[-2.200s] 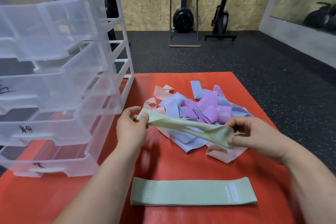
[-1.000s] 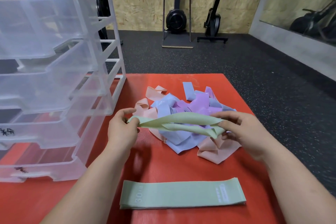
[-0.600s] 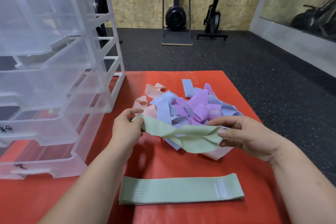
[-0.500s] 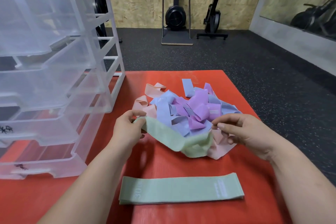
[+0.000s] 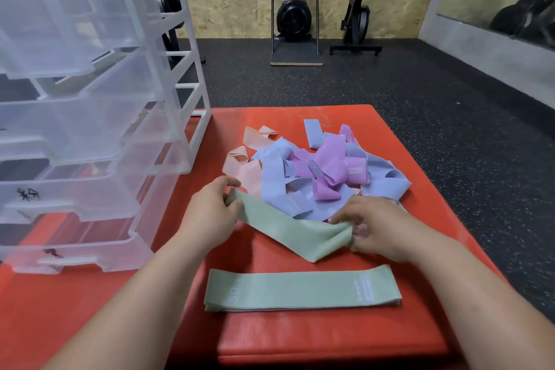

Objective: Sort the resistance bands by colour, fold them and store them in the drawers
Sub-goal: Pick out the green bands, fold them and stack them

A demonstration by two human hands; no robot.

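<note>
Green band (image 5: 288,231) is pinched at its ends by the left hand (image 5: 210,213) and right hand (image 5: 378,228), low over the mat (image 5: 90,309). A flat band (image 5: 300,291) is laid just in front. The pile (image 5: 315,171) is not yet sorted, and nothing is seen in the drawers (image 5: 90,129).

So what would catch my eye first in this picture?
A tangled heap of pink, blue and purple bands lies mid-picture on the red mat. In front of it the left hand and right hand pinch the ends of a green band. A clear drawer tower stands at the left.
</note>
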